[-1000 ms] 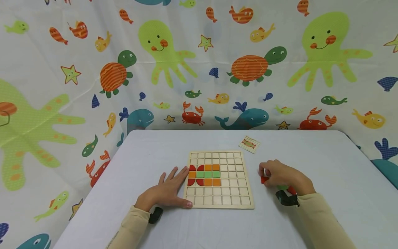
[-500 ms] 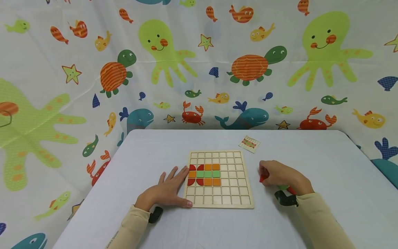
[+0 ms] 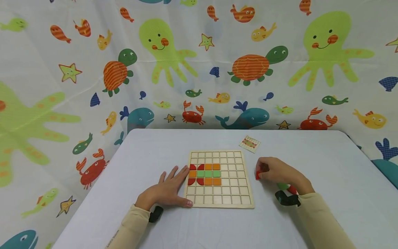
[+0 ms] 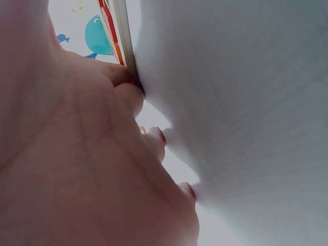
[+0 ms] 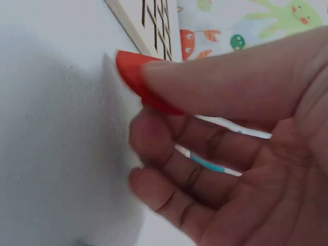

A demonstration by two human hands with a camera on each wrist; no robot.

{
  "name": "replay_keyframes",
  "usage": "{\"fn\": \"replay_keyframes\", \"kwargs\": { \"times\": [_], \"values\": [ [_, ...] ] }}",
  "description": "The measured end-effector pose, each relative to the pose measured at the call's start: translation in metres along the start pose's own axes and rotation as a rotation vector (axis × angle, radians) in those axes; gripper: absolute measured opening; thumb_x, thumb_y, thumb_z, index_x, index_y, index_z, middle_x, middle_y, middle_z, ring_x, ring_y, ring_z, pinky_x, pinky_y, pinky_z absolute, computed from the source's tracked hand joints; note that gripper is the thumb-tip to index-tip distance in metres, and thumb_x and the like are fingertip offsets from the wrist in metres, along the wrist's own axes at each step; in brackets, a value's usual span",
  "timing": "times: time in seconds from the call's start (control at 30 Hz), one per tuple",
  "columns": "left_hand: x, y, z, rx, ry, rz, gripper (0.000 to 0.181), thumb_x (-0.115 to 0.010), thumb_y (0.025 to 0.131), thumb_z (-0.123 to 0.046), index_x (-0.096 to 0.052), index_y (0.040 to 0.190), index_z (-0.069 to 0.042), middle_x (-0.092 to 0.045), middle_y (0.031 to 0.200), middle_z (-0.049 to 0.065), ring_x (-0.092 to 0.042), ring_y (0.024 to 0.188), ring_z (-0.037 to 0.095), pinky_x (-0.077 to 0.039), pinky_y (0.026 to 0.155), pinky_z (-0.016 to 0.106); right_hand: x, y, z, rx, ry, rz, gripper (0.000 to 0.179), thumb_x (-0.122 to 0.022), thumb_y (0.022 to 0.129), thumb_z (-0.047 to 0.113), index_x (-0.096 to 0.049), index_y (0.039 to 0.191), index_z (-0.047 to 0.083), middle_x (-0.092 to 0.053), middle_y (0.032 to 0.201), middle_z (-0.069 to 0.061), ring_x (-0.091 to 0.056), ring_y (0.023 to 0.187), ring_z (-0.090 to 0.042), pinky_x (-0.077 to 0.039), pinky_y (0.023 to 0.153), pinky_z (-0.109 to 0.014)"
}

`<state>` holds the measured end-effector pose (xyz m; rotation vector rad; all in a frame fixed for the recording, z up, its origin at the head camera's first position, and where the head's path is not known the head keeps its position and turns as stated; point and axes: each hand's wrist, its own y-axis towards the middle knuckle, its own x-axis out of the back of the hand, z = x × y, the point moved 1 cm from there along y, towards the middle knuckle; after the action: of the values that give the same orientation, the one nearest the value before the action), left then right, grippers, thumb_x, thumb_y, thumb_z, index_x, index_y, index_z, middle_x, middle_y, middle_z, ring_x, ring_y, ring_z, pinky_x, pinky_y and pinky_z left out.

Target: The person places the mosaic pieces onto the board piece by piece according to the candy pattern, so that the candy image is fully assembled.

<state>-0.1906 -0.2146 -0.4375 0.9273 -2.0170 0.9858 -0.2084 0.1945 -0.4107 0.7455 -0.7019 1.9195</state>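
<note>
A wooden grid board (image 3: 231,192) lies mid-table, with red curved-edge, orange and green tiles (image 3: 208,174) in its left cells. My left hand (image 3: 166,190) lies spread on the table at the board's left edge; its thumb and a fingertip touch the frame. In the left wrist view the palm (image 4: 92,154) hides most of the board. To the right of the board my right hand (image 3: 276,171) pinches a red tile with one curved edge (image 5: 134,74) between thumb and fingers, just above the table. Beneath that wrist lie a green tile (image 3: 282,186) and a red tile (image 3: 292,189), partly hidden.
A small pattern card (image 3: 249,144) with a printed grid lies behind the board, to the right. The white table (image 3: 149,148) ends at a curtain (image 3: 205,93) printed with sea animals. Each wrist carries a dark camera (image 3: 286,198).
My right hand has moved slightly left and away from me, lifting the red tile toward the board. More of the loose tiles shows beneath the wrist. My left hand has stayed put.
</note>
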Motion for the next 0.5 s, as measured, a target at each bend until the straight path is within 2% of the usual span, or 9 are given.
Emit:
{"fn": "replay_keyframes", "kwargs": {
  "times": [0.13, 0.3, 0.5],
  "values": [
    [0.001, 0.000, -0.001, 0.002, 0.004, 0.001, 0.127, -0.088, 0.079, -0.061, -0.017, 0.173, -0.014, -0.013, 0.180, 0.004, 0.001, 0.164, 0.037, 0.006, 0.125, 0.068, 0.005, 0.000, -0.002, 0.003, 0.124, -0.035, 0.008, -0.070, 0.097, 0.001, -0.067, 0.103, 0.005, -0.065, 0.094, -0.004, -0.062, 0.087, -0.023, -0.055, 0.076, -0.035],
    [0.002, 0.000, -0.002, 0.015, 0.006, 0.004, 0.127, -0.088, 0.078, -0.061, -0.018, 0.173, -0.014, -0.013, 0.180, 0.005, 0.001, 0.164, 0.037, 0.006, 0.125, 0.068, 0.015, -0.003, -0.004, -0.001, 0.271, -0.060, 0.015, -0.067, 0.101, 0.002, -0.068, 0.115, -0.001, -0.068, 0.104, -0.011, -0.068, 0.088, -0.027, -0.060, 0.080, -0.033],
    [0.002, -0.001, -0.003, 0.023, 0.014, 0.005, 0.127, -0.087, 0.078, -0.063, -0.018, 0.173, -0.015, -0.014, 0.180, 0.004, 0.001, 0.164, 0.037, 0.006, 0.125, 0.068, 0.026, -0.010, -0.003, 0.007, 0.328, -0.093, 0.021, -0.069, 0.103, 0.007, -0.068, 0.121, -0.003, -0.069, 0.107, -0.012, -0.071, 0.088, -0.027, -0.061, 0.081, -0.031]
  ]
}}
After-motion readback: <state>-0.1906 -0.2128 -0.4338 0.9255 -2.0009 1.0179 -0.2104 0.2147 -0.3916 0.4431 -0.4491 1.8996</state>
